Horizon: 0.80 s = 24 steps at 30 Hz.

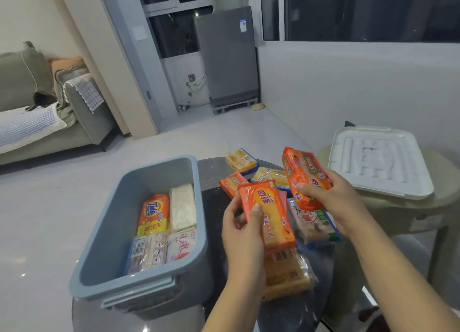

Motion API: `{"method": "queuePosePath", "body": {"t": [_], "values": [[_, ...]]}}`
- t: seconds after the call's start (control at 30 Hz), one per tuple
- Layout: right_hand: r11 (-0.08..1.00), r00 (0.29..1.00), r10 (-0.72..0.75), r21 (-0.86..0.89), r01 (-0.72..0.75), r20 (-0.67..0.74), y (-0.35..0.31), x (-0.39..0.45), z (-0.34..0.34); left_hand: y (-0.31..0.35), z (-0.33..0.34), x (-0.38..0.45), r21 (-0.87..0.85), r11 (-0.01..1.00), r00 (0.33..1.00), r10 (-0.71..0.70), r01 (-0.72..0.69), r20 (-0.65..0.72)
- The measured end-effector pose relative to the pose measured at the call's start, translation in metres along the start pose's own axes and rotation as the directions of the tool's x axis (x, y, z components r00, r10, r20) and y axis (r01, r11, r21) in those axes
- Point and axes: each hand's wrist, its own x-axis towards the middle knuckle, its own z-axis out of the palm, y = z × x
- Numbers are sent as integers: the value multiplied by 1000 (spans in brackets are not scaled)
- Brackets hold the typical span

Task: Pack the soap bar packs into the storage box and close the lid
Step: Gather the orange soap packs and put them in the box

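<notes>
Both hands are full here. The left hand [242,228] has fingers wrapped around an orange plastic-wrapped soap pack [267,213], thumb pressed on its face, and the right hand [328,198] pinches a second orange soap pack [305,173] by its lower end, tilted up. Probably grabbing two at once to save trips. The grey-blue plastic storage box [139,234] sits open just left of the pile on the dark round glass table [286,314], with four packs laid flat along its right side, so there's room left. The white plastic lid [380,161] is parked on a beige stool [408,214] to the right, out of the way until the loose packs are in.
</notes>
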Motion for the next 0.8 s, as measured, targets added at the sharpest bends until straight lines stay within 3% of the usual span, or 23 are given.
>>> {"method": "queuePosePath", "body": {"t": [0.2, 0.47, 0.7, 0.8], "values": [[980, 988, -85, 188, 60, 127, -24, -20, -2, 30, 3, -22, -68, 991, 989, 123, -118, 77], [899, 946, -167, 436, 31, 276, -40, -32, 28, 85, -23, -18, -94, 973, 974, 219, -212, 67], [862, 925, -157, 505, -43, 346, -45, -37, 68, 121, -83, 22, -47, 984, 986, 169, -169, -11], [856, 918, -161, 514, -53, 362, -45, -39, 90, 121, -106, 45, 62, 997, 997, 45, -42, -55]]}}
